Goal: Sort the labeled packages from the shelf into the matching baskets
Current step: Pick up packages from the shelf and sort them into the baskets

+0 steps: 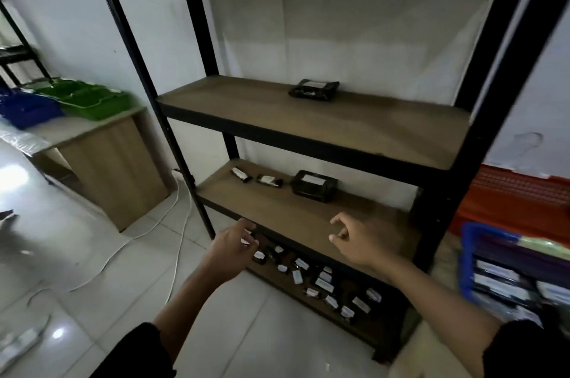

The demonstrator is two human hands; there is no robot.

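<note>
Our left hand [235, 242] reaches toward the front edge of the middle shelf [308, 217], fingers half curled; something small and pale shows at its fingertips, but blur keeps us from telling whether we grip it. Our right hand [354, 239] hangs over the same shelf board, fingers loosely spread and bent, holding nothing.

Past the hands, three packages [314, 186] lie near the back of that shelf: two small ones at the left and a larger black one with a white label beside them. One more labeled package, the top package [314, 89], sits alone on the shelf above. On the bottom shelf [324, 285], many small labeled packs are scattered.

Further out, a blue basket [472, 257] at our right already holds labeled packs. At our left, a green basket [92, 100] and another blue one, the far basket [24, 111], rest on a worktop [101, 143]; their contents are too blurred to read.

We judge the sorting partly done, since the upper shelves are nearly bare, with most of the bottom shelf left.

Both forearms stretch forward and down, sleeves at the elbows, palms facing inward toward each other.
</note>
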